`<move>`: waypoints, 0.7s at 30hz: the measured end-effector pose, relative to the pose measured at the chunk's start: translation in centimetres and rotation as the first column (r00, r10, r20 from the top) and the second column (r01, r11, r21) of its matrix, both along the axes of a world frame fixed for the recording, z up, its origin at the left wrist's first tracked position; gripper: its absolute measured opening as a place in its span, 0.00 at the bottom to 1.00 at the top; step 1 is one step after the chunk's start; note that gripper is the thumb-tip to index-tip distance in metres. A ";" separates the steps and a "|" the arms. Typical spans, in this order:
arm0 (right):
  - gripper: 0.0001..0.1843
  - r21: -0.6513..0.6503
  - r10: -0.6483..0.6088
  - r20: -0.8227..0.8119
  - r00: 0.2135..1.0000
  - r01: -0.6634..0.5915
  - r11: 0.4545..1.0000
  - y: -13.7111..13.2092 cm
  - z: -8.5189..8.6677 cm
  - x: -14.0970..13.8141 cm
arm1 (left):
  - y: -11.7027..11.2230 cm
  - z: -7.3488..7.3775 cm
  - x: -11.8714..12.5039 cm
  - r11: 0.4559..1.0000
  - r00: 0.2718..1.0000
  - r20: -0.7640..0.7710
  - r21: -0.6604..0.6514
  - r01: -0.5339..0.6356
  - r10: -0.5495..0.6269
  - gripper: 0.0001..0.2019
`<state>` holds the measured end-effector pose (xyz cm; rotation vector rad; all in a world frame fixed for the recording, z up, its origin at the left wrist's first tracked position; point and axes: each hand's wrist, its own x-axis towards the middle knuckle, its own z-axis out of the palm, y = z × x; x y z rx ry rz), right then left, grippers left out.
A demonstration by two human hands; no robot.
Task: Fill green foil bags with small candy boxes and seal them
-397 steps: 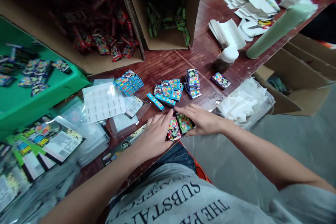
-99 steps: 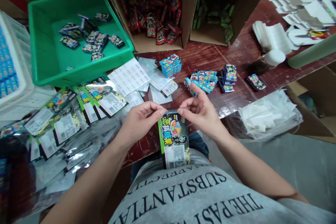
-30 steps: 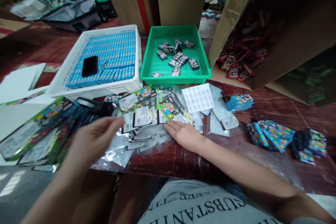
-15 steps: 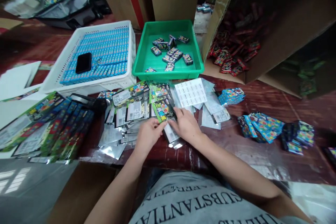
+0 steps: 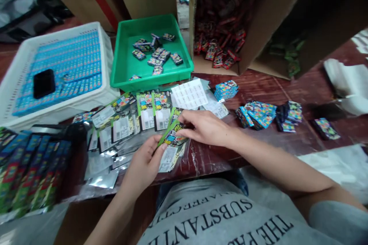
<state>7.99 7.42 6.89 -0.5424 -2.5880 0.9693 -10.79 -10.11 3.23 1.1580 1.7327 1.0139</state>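
Note:
My left hand (image 5: 146,159) pinches the left edge of a green and black printed packet (image 5: 172,138) at the table's front. My right hand (image 5: 205,126) has its thumb and fingers closed on the upper right part of that packet. A pale printed panel shows at the packet's lower end; whether more than one packet is in my hands I cannot tell. Similar green and black packets (image 5: 148,111) lie just beyond my hands, with more of them fanned out to the left (image 5: 122,126). A white sheet of small labels (image 5: 189,93) lies beyond my right hand.
A green tray (image 5: 115,67) holds several small packs. Left of it stands a white crate (image 5: 107,51) of blue packs, a black phone (image 5: 44,83) on top. Blue packs (image 5: 260,115) lie to the right. An open carton (image 5: 244,53) holds red packs. Long packets (image 5: 31,172) lie left.
The view has swung to the right, so the trays appear further left. My hands have lifted and tilted the packet, and my right hand has moved up along it.

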 end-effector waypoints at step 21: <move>0.19 -0.218 -0.779 0.079 0.623 0.773 0.596 -7.2 -7.2 5.0 | 5.2 -2.7 10.7 0.996 0.966 -0.248 0.071 -0.061 0.077 0.14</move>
